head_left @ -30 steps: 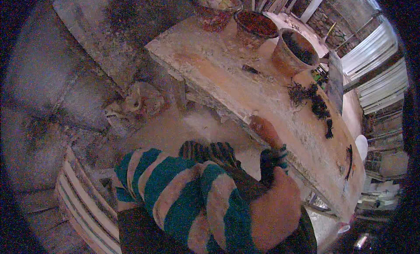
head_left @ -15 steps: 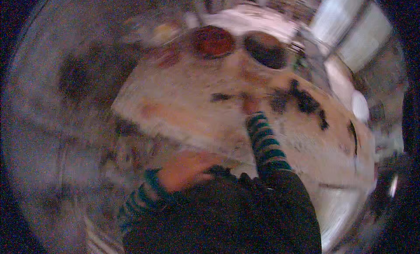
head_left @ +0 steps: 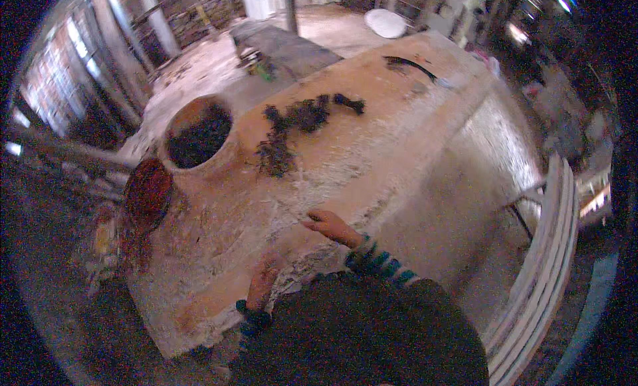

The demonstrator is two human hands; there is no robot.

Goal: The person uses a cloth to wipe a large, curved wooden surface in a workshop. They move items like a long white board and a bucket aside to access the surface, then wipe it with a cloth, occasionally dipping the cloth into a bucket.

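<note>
My right hand (head_left: 330, 228), in a green-striped sleeve, is above the near part of a pale, dusty, clay-coloured tabletop (head_left: 219, 233). Its fingers are curled together, and what they may hold is too small to make out. Nearer my body, my left hand (head_left: 264, 283) is smeared by motion, so its fingers do not show clearly. Beyond the hands lie loose dark clumps (head_left: 276, 153) and a dark lumpy piece (head_left: 306, 113). Beside these is a short dark piece (head_left: 350, 104).
At the left stand a round vessel (head_left: 199, 133) with dark contents and a reddish round bowl (head_left: 149, 193). A curved dark tool (head_left: 412, 67) lies at the far right of the table. Long pale boards (head_left: 541, 273) stand to the right; a white round object (head_left: 385, 23) is behind.
The view has swung, so the vessels now appear at the left. My right hand has come back from beside the dark pieces; my left hand has moved from my body toward the table.
</note>
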